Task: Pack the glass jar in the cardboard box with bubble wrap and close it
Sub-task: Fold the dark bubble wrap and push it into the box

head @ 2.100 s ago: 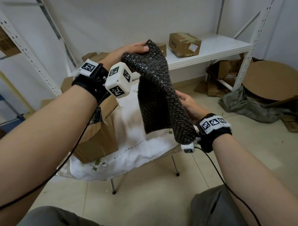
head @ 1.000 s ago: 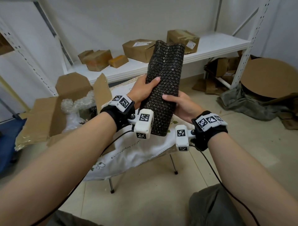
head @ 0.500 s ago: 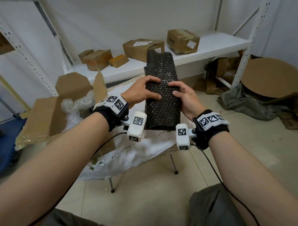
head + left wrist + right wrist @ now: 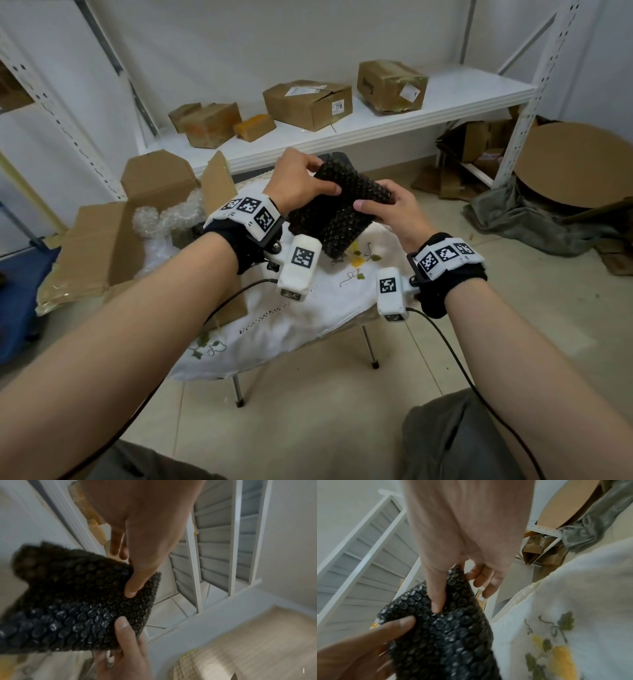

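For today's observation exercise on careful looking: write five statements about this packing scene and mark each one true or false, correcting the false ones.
1. Both hands hold the black bubble wrap. True: the left hand and the right hand each pinch it.
2. The cardboard box on the left is closed. False: its flaps stand open.
3. Clear bubble wrap lies inside that box. True.
4. The black wrap lies flat on the white cloth. False: it is held folded above the cloth.
5. The white shelf behind is bare. False: several cardboard parcels sit on it.
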Demonstrator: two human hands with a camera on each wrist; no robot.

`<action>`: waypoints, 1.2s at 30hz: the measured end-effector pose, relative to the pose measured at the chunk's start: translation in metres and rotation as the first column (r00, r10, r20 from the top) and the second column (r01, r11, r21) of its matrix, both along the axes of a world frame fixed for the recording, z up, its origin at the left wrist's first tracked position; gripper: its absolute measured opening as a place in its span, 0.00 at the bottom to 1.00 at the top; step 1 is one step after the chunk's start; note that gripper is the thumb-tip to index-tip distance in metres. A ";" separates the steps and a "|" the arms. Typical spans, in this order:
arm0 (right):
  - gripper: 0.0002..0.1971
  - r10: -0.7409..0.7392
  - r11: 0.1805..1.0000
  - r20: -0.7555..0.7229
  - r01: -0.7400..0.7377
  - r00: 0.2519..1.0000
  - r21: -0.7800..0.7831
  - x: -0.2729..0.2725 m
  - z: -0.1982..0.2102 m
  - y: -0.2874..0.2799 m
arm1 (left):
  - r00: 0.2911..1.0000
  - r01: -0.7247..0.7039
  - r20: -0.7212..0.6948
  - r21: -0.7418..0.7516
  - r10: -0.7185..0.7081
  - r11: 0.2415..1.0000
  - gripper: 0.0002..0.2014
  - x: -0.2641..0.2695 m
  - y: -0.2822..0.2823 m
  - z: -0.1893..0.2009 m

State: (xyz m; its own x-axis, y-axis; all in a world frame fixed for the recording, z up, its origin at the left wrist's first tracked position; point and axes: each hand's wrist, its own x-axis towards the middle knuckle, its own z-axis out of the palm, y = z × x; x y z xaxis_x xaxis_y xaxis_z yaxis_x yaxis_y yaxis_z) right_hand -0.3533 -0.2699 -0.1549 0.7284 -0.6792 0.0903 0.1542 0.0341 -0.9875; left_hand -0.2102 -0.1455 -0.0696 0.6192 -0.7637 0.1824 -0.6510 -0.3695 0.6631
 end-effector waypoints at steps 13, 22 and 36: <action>0.23 0.104 0.966 0.087 -0.122 0.991 0.230 -0.006 0.006 0.008 | 0.891 0.071 -0.424 -0.225 -0.164 0.972 0.21 -0.020 0.002 0.012; 0.17 -0.128 0.946 0.292 0.028 0.948 0.324 -0.008 0.059 0.037 | 0.887 0.184 -0.368 -0.270 -0.278 0.945 0.23 -0.036 0.024 0.076; 0.11 0.195 0.978 0.233 -0.170 0.953 -0.125 0.089 0.174 0.146 | 0.942 -0.096 -0.330 -0.449 -0.064 0.888 0.19 0.049 0.179 0.150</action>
